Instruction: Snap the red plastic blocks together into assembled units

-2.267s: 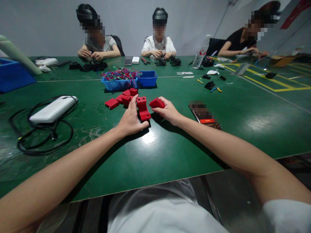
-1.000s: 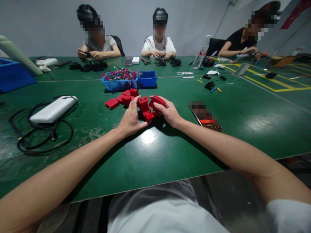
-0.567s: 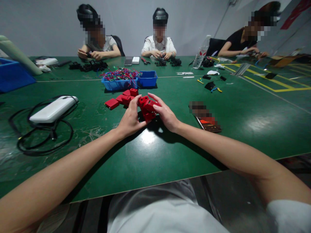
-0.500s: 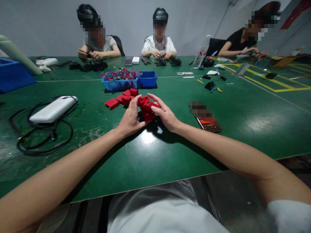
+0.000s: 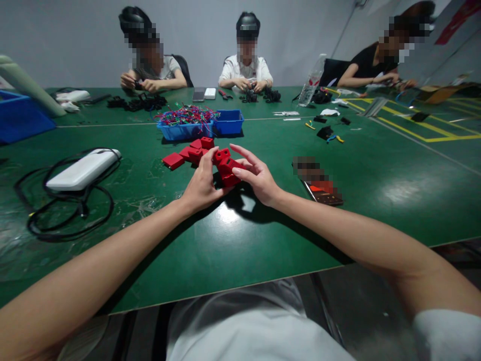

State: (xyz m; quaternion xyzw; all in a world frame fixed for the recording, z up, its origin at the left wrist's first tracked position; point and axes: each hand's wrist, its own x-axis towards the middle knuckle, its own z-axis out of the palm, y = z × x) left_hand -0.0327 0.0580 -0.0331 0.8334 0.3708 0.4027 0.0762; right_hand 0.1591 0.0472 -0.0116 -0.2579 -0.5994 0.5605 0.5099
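Several red blocks point(image 5: 227, 170) are held together between my two hands, above the green table point(image 5: 188, 271). My left hand point(image 5: 202, 184) grips them from the left, thumb below and fingers behind. From the right, my right hand point(image 5: 259, 179) has its thumb and some fingers on a red block, while its index finger is stretched out above. How many blocks are held is hard to tell, as they overlap. More red blocks point(image 5: 174, 160) lie in a loose pile just beyond my left hand.
Behind the pile stand a blue tray of coloured wires point(image 5: 184, 131) and a smaller blue bin point(image 5: 229, 123). A white power bank point(image 5: 84, 170) with black cables lies left, a phone point(image 5: 319, 188) right. Three people sit across the table; cutters point(image 5: 335, 139) lie back right.
My right hand has shifted slightly, with its index finger lifted a little more and its thumb moved on the red block. The left hand looks unchanged.
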